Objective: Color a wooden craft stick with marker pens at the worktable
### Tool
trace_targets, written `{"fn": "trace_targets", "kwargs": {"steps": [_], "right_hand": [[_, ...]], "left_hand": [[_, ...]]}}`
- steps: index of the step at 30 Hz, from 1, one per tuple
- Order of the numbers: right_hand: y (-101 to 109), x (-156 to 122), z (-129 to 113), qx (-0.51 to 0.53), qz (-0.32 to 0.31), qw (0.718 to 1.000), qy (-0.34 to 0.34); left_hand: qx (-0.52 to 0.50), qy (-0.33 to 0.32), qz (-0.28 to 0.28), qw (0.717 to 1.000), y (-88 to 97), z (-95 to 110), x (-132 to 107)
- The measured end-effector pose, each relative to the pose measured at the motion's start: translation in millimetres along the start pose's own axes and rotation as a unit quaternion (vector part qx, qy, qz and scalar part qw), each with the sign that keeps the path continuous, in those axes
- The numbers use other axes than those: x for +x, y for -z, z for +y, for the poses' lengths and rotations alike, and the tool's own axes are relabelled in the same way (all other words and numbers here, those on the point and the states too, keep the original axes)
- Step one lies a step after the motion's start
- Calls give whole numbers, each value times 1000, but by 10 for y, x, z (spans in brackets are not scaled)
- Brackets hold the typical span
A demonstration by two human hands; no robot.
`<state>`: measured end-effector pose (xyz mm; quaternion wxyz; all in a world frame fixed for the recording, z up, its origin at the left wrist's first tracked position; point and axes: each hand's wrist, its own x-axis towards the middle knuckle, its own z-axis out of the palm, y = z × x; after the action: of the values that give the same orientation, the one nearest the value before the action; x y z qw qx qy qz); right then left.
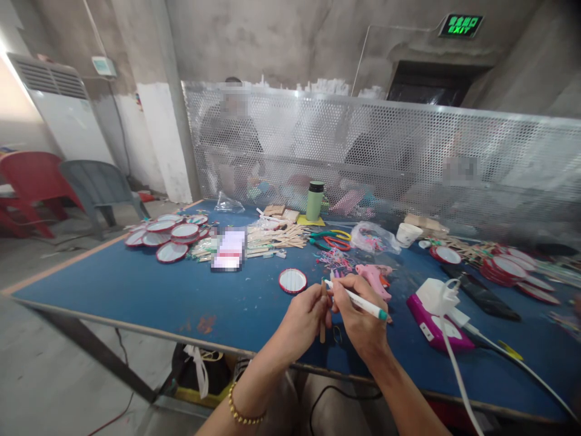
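My left hand is closed around a flat wooden craft stick, held upright above the near edge of the blue table. In my right hand is a white marker pen with a green end, gripped like a writing tool. Its tip points at the upper part of the stick; whether the two touch I cannot tell. Just beyond my hands lies a round, red-rimmed disc with a pale face. A pink glue gun rests close behind my right hand.
Red-rimmed discs pile up at the left. A phone stands near many wooden sticks. Scissors, a green bottle and a paper cup sit farther back. A purple power strip with cables lies right. A perforated metal screen borders the table.
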<state>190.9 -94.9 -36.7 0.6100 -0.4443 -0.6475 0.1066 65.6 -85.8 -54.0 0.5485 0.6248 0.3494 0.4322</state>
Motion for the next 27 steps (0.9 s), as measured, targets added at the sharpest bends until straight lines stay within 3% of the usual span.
{"fn": "trace_targets", "kwargs": {"steps": [27], "right_hand": [[-1,9,-35,14,-4,1000,-12]], "left_hand": [[16,-6,3,1000,12,13,-6]]}}
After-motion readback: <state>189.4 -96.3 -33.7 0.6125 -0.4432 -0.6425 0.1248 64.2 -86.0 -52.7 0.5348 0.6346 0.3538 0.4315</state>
